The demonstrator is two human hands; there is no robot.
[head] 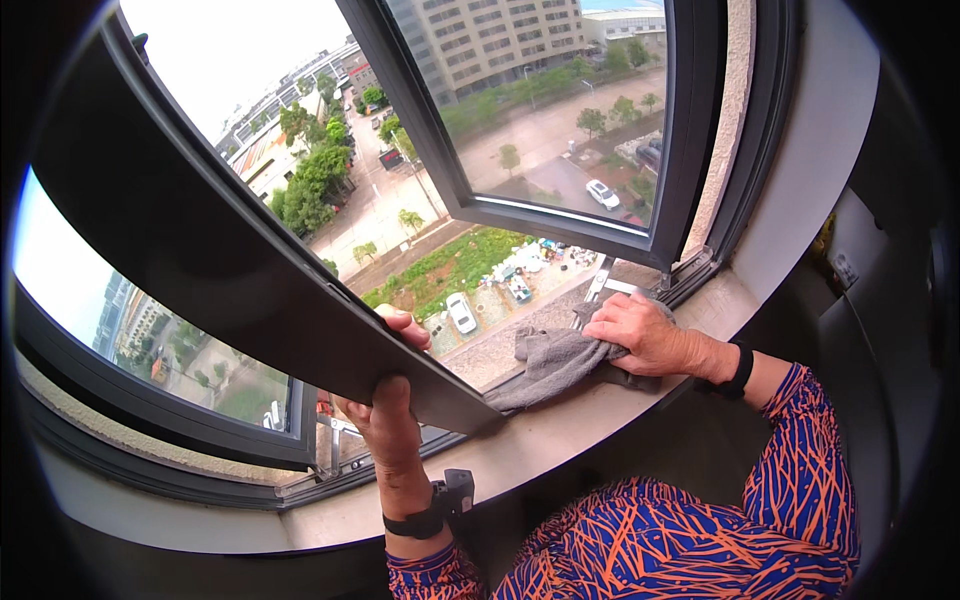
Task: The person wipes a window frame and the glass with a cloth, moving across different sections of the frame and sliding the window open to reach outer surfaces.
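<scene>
My left hand (390,416) grips the wide dark window mullion (300,322) near its foot, the thumb on the room side and fingertips showing past its far edge. Under my right hand (637,330) a grey cloth (562,364) is bunched, pressed on the lower window frame by the right-hand opening. One end of the cloth trails along the frame to the mullion's base. Just beyond my right hand is a metal hinge arm (600,281) of the outward-opened right sash (555,217). The frame under the cloth is partly hidden.
A pale windowsill (540,442) curves along the room side. On the left, another sash (292,450) stands open outward, with its metal stay (337,427) at the corner. Far below outside are parked cars, grass and a heap of rubbish (529,262). A thin cable (862,322) hangs at right.
</scene>
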